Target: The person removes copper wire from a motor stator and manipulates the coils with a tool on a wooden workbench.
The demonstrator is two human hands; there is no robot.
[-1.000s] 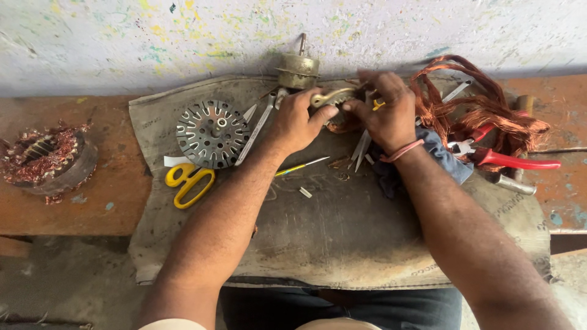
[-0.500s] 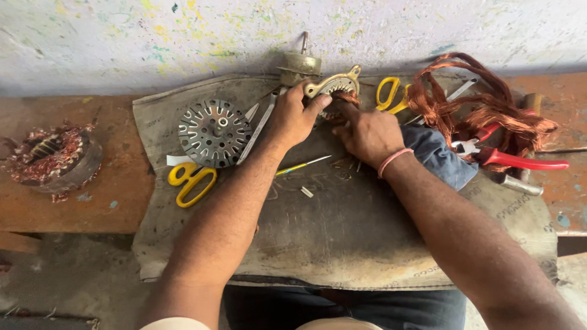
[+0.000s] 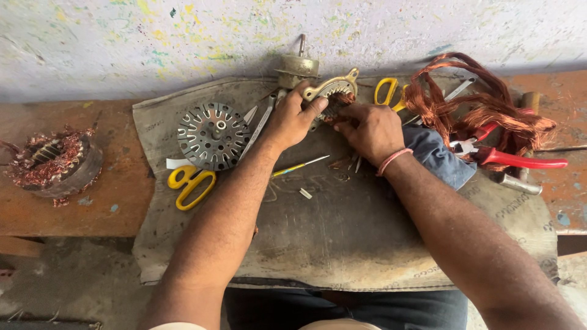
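Note:
My left hand (image 3: 292, 119) grips a small motor stator (image 3: 330, 91) with a brass-coloured frame and copper windings, held tilted up on the grey cloth mat (image 3: 342, 232). My right hand (image 3: 367, 129) is closed on the copper windings at the stator's lower right side. A pink band circles my right wrist. Just behind the stator stands a round metal motor part with a shaft (image 3: 298, 66).
On the mat lie a slotted steel rotor disc (image 3: 213, 135), yellow scissors (image 3: 188, 182), a second yellow pair (image 3: 389, 91), a thin yellow-handled tool (image 3: 299, 166), a tangle of copper wire (image 3: 477, 110), red-handled pliers (image 3: 513, 157) and blue cloth (image 3: 437, 157). An old wound stator (image 3: 52, 162) sits far left on the wooden bench.
The stator has been lifted and turned more upright. Both hands shifted slightly left, uncovering the yellow scissors beside the copper wire.

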